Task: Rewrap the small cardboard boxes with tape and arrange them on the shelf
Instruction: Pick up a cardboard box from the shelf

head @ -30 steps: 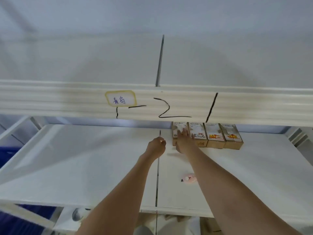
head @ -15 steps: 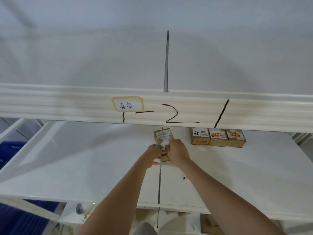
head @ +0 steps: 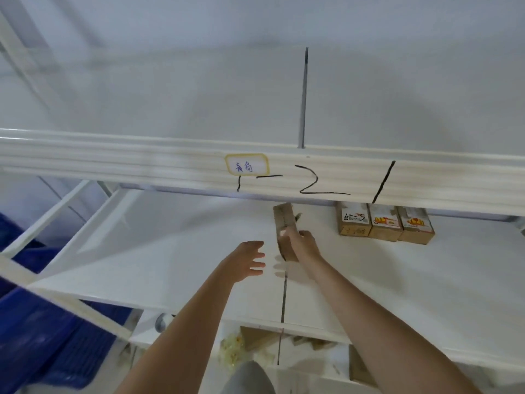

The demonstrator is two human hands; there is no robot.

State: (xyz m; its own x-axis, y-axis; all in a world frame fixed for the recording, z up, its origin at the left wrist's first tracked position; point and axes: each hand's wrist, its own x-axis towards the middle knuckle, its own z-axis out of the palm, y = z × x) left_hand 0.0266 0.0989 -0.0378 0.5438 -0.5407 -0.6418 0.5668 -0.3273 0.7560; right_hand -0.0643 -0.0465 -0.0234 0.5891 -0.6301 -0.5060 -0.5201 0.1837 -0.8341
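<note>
From the head camera I look down onto the white shelf (head: 170,251), with the beam (head: 113,163) of the level above crossing the view and carrying a small handwritten label (head: 246,166) and marker strokes. My right hand (head: 305,245) grips one small cardboard box (head: 285,231), fingers curled round its near end, and the box is tipped up on edge, its long axis running away from me toward the back edge of the shelf, leaning slightly left. It sits close to the dark seam (head: 284,294) that splits the shelf down the middle. My left hand (head: 250,261) is spread wide and holds nothing, just beside the box on its left, palm turned toward it but apart from it. So the box lies directly right of the free hand, and I judge that hand is the one to close in and steady or turn it for taping; no tape is visible to me here. Three more boxes (head: 383,226) stand in a tight row, touching, by the back edge to the right, well apart from the held one. Below the front edge I can make out cardboard scraps (head: 255,336), blurred.
</note>
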